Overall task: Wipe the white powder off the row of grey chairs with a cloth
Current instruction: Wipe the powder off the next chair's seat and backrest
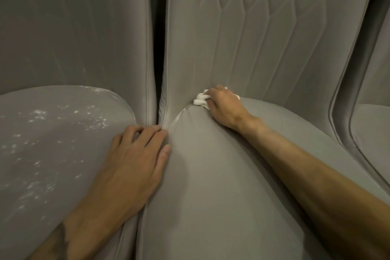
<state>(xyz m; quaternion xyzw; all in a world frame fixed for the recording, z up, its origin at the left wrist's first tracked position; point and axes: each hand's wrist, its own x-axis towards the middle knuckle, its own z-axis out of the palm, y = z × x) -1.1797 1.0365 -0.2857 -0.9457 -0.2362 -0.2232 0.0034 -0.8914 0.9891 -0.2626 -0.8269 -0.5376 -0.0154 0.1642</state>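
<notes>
Three grey chairs stand side by side. The middle chair [211,186] fills most of the view, with its padded seat in front and its stitched backrest behind. The left chair [42,154] sits just beside it, the two backrests parted by a narrow dark gap [157,59]. Only a strip of the right chair [371,124] shows at the edge.

The left hand [135,160] lies palm down where the left and middle seats meet. Its fingers are loosely spread and only slightly bent, resting on the fabric and holding nothing. The right hand [221,105] reaches to the back of the middle seat, its fingers curled round a bunched white cloth [201,100]. It presses the cloth into the crease where the seat meets the backrest, near the seat's back left corner.

White powder [63,133] lies in scattered flecks over the left seat, with fainter specks low on that chair's backrest. A thin white line follows the middle seat's edge just below the cloth; the rest of that seat looks plain grey
</notes>
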